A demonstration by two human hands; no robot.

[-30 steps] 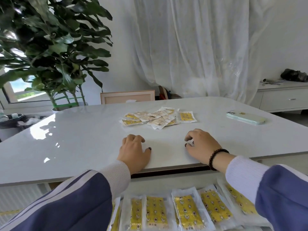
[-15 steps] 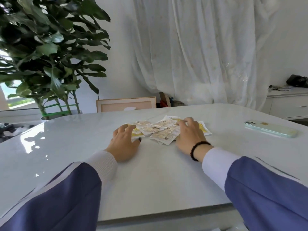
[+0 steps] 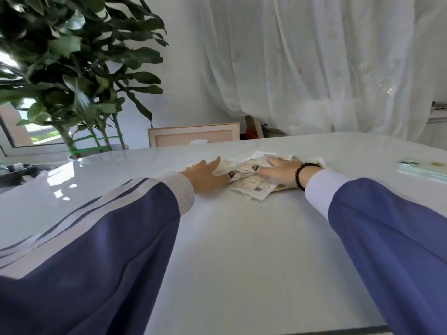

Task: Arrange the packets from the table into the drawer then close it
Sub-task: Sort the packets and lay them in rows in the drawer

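A loose pile of flat white packets (image 3: 254, 187) with yellow print lies on the white table (image 3: 242, 250), far from the near edge. My left hand (image 3: 205, 175) lies with straight fingers against the pile's left side. My right hand (image 3: 280, 172), a dark bead bracelet on its wrist, rests flat on top of the pile from the right. Both arms stretch far over the table. The drawer is out of view below the table's near edge.
A pale green phone (image 3: 423, 169) lies on the table at the right. A large leafy plant (image 3: 72, 68) stands behind the table's left side, a chair back (image 3: 193, 136) behind its far edge, and a white curtain (image 3: 314, 64) beyond.
Both hands have gone from the table's near edge out to the packet pile and now press on it from both sides. The view has lifted, so the open drawer has dropped out of sight.
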